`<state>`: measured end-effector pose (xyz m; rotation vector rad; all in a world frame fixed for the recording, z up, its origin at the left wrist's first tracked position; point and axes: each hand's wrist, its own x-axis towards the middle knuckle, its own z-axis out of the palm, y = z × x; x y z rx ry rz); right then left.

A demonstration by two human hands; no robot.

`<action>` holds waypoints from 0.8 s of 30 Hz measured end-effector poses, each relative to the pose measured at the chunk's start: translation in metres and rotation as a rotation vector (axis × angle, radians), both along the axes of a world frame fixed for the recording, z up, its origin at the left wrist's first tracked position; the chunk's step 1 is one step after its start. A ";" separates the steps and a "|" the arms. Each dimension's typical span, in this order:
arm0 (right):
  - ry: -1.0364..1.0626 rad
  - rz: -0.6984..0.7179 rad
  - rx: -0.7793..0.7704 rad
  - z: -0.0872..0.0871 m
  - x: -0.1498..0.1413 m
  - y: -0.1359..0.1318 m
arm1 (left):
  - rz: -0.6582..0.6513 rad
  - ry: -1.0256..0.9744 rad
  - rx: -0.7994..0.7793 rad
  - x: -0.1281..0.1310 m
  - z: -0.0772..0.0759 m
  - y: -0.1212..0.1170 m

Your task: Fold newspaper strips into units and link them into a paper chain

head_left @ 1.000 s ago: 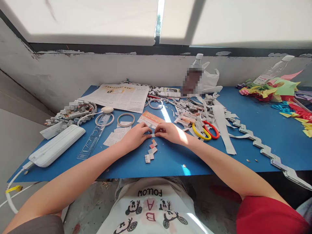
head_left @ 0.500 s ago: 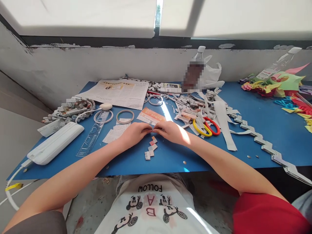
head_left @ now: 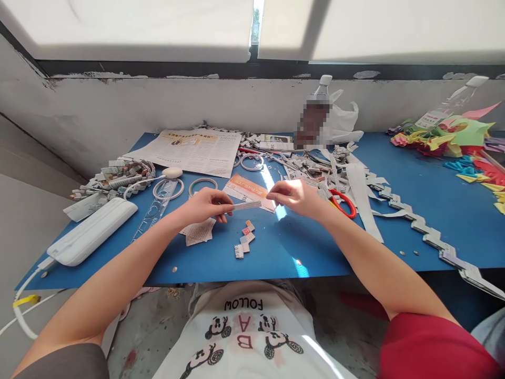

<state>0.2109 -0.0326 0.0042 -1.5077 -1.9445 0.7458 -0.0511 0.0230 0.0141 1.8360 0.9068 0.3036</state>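
My left hand [head_left: 210, 205] pinches one end of a narrow folded paper strip [head_left: 248, 205], which points right over the blue table. My right hand [head_left: 294, 197] is a little beyond the strip's free end, thumb and forefinger closed together; whether anything is between them I cannot make out. Just behind the strip lies an orange-and-white printed paper [head_left: 249, 185]. A short zigzag chain of folded paper pieces [head_left: 245, 239] rests on the table in front of my hands. Small printed paper pieces [head_left: 198, 231] lie below my left hand.
Scissors with red and yellow handles [head_left: 344, 204] lie beside paper scraps [head_left: 311, 167]. A long folded-paper chain [head_left: 430, 234] runs along the right. At left are a white power bank-like box [head_left: 92, 231], a clear ruler [head_left: 149, 218] and tape rolls [head_left: 168, 189]. A bottle [head_left: 314, 113] stands behind.
My hands, together over the table before, have moved apart, left hand leftward and right hand rightward. The folded strip now shows in my left hand. The small paper pieces below it have shifted.
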 end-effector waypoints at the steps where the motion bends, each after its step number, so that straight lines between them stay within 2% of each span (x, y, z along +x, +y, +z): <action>1: 0.058 0.015 -0.019 0.000 -0.001 0.001 | 0.005 -0.011 -0.009 0.001 0.000 0.000; 6: 0.267 0.118 -0.169 -0.003 -0.019 -0.004 | -0.004 -0.052 -0.012 0.008 -0.004 -0.008; 13: 0.238 0.126 0.024 -0.008 -0.038 -0.017 | -0.121 -0.034 0.035 0.015 0.001 -0.020; 15: 0.244 0.196 0.043 -0.007 -0.034 -0.018 | -0.129 -0.035 0.004 0.014 0.002 -0.019; 19: 0.405 0.470 -0.031 -0.006 -0.022 -0.017 | -0.172 -0.051 -0.102 0.010 0.003 -0.015; 22: 0.442 0.517 -0.098 -0.006 -0.020 -0.016 | -0.192 -0.032 -0.152 0.008 0.004 -0.014; 24: 0.426 0.518 -0.085 -0.008 -0.022 -0.014 | -0.192 -0.015 -0.169 0.009 0.003 -0.015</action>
